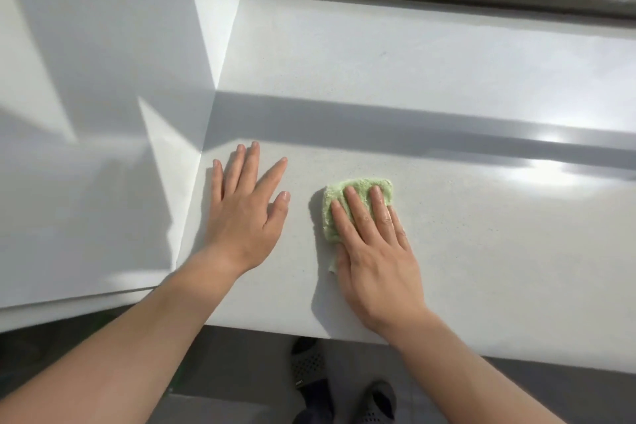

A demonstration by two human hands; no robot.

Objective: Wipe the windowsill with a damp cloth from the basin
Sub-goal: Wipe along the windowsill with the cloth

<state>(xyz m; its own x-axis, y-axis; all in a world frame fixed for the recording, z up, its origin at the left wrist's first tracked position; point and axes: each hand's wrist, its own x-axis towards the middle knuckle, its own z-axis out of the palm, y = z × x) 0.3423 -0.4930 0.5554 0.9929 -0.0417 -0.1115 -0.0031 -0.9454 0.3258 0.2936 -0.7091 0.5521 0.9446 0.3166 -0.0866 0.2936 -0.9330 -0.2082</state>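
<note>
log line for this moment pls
stage: wiping | right hand: flat, pressing green cloth on windowsill | left hand: flat on sill, empty, fingers spread | basin: not in view

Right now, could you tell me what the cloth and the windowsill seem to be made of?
The green cloth looks like fluffy microfibre or terry, judging by its nubby pile. The windowsill seems a smooth white stone-like or composite slab: faintly speckled, with a soft sheen where sunlight falls.
</note>
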